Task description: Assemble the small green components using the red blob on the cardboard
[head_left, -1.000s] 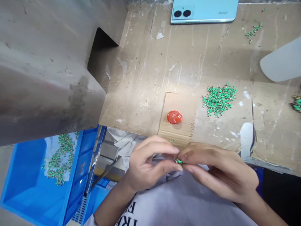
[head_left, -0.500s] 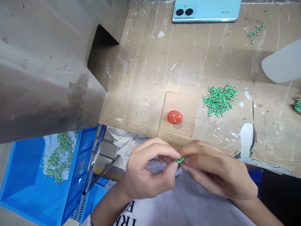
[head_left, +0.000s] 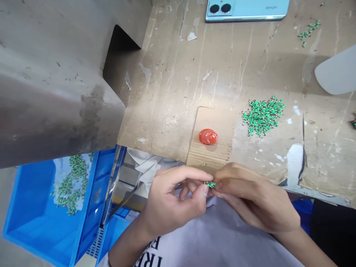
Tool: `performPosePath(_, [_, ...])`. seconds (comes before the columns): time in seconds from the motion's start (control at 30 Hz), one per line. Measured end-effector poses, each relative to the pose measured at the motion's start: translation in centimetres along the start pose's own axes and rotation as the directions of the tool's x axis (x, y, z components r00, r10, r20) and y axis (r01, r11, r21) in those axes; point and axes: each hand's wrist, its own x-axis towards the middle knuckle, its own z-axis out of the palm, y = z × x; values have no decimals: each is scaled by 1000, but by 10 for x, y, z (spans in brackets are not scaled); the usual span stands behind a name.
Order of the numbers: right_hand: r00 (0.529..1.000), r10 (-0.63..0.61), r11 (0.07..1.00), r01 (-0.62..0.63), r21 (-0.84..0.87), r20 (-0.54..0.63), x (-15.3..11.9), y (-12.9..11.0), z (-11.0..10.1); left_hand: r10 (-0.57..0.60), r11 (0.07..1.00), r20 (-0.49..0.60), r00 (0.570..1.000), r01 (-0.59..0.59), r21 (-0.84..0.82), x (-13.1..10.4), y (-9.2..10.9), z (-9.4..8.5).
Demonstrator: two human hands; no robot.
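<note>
Parts [head_left: 210, 184], small and green — between fingertips of both hands [head_left: 215, 198], pinching them.

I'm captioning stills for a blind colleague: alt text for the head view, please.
A right hand pinches small green pieces, the left hand close beside them, by a worn tabletop. On it are a red oval object on cardboard, a heap of similar pieces and a light-blue phone; a blue bin sits lower left.

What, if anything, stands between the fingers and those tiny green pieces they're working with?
Nothing visible does: the right hand pinches the small green pieces, with the left hand's fingertips right beside them. The red round object lies beyond both hands, not between.
</note>
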Motion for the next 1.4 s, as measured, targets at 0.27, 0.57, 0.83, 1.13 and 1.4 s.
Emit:
performPosePath(0.27, [999, -26, 996, 24, -91, -20, -7, 2, 8, -69, 997, 10, 998, 69, -45, -6, -4, 0])
performPosePath(0.57, [1000, 26, 1000, -26, -16, 7, -1, 0, 1, -108, 965, 64, 992, 120, -234, -1, -1, 2])
performPosePath(0.83, [1000, -3, 1000, 3, -24, 3, 0, 0, 2, 11, 997, -36, 999, -13, -77, 1, 3, 5])
performPosePath(1.13, [1000, -21, 998, 20, -52, -16, -6, 2, 10, -124, 948, 67, 990, 138, -288, -1, -8, 5])
performPosePath(1.4, [997, -63, 993, 59, -104, -35, -4, -1, 11, -161, 868, 137, 977, 206, -452, -6, -20, 2])
